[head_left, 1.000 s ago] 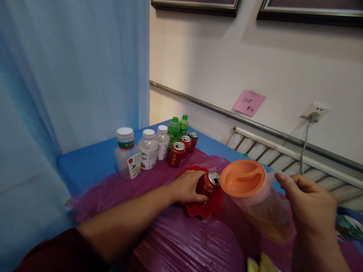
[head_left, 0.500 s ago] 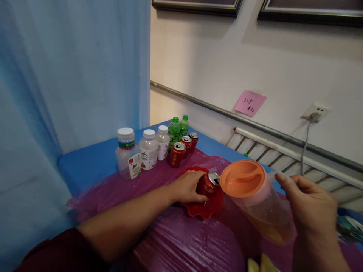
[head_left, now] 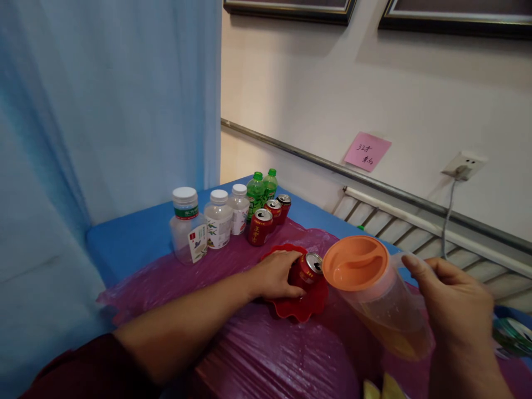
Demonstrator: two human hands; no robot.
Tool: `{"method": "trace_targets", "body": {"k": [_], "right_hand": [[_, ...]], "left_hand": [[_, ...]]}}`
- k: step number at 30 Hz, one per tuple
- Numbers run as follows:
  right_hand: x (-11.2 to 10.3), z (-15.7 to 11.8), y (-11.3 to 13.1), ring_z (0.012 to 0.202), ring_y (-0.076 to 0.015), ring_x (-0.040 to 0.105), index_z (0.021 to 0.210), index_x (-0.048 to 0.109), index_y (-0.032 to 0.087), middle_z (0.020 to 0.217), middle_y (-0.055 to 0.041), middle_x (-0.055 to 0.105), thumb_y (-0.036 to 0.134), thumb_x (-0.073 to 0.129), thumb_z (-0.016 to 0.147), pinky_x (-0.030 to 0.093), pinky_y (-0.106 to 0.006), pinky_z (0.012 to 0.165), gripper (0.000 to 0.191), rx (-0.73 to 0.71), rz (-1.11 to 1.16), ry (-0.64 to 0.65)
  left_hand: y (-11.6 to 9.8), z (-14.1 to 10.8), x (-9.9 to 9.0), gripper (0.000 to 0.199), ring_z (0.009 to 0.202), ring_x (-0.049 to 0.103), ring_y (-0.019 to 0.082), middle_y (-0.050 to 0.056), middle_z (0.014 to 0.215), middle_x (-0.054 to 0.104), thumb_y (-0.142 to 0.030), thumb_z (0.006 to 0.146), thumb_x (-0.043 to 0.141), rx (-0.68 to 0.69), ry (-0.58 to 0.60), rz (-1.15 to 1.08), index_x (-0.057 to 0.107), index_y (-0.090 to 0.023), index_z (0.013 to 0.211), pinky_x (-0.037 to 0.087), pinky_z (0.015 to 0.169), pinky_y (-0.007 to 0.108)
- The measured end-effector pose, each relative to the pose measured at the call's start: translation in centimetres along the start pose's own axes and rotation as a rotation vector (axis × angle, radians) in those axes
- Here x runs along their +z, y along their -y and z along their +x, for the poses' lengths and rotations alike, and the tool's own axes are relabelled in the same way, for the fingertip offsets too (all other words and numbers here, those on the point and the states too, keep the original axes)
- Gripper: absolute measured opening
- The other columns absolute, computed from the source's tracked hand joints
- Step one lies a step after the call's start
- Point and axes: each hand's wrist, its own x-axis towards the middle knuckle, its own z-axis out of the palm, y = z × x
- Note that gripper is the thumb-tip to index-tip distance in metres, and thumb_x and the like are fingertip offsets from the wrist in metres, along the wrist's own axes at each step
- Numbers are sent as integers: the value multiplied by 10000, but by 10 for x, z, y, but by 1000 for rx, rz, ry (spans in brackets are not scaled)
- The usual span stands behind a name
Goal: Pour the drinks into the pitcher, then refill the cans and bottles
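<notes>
Scarcely moved, grips red metal can (head_left: 306,275) (left hand (head_left: 275,274)), clear-plastic pitcher (head_left: 390,310) (right hand (head_left: 457,296), three o'clock), seemingly aligning, needing steadiness.

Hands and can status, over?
Left hand gripping red can at red dish. Right hand holding tilted pitcher, lid toward can. Three cans beyond, not between.

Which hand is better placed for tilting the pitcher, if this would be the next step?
Most likely the right hand: it grips the pitcher by its handle, with the orange lid close to the open red can. The left hand is occupied, holding that can at the red dish.
</notes>
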Motion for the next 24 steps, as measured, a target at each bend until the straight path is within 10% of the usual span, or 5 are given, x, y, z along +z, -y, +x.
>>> {"method": "trace_targets", "body": {"k": [24], "right_hand": [[2, -2, -2, 594, -127, 400, 604, 608, 186, 569, 37, 429, 693, 735, 696, 303, -265, 533, 530, -40, 14, 4]], "left_hand": [[1, -1, 0, 670, 1126, 662, 336, 91, 1246, 708, -427, 654, 831, 5, 8, -7, 620, -226, 1257, 492, 955, 392]]}}
